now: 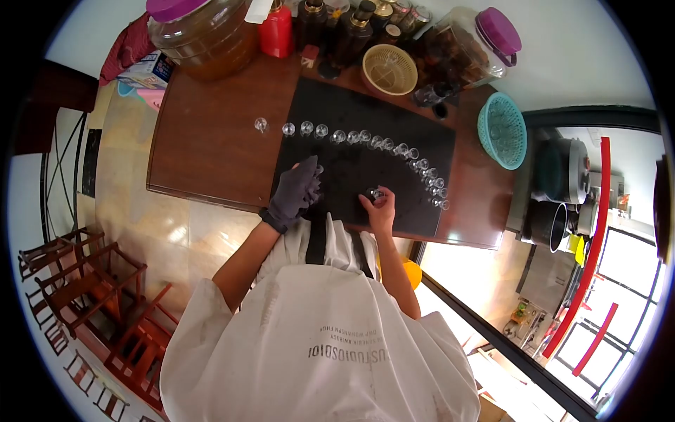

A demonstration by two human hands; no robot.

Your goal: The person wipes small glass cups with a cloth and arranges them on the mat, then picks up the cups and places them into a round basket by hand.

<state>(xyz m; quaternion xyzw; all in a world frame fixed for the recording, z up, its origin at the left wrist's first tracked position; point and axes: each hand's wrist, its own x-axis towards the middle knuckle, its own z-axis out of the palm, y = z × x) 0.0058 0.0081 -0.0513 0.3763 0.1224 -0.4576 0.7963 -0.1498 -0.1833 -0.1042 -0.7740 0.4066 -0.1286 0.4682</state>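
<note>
My left hand (295,188), in a dark grey glove, is over the left part of the black mat (337,169). Its fingers are curled, and clear glassy edges show at their right side, though how many pieces they hold is hidden. My bare right hand (382,209) pinches a small clear glass (373,193) over the mat's near part. Beyond both hands, several small clear glasses (339,136) stand in a curved row that bends down the mat's right side. One more small glass (261,124) stands on the brown wood, left of the mat.
Along the wooden table's (211,141) back edge stand a large jar (204,42), a red bottle (276,32), dark bottles (350,35), a beige basket (389,69) and a purple-lidded jar (460,46). A turquoise basket (502,131) is at right. Wooden chairs (91,281) stand lower left.
</note>
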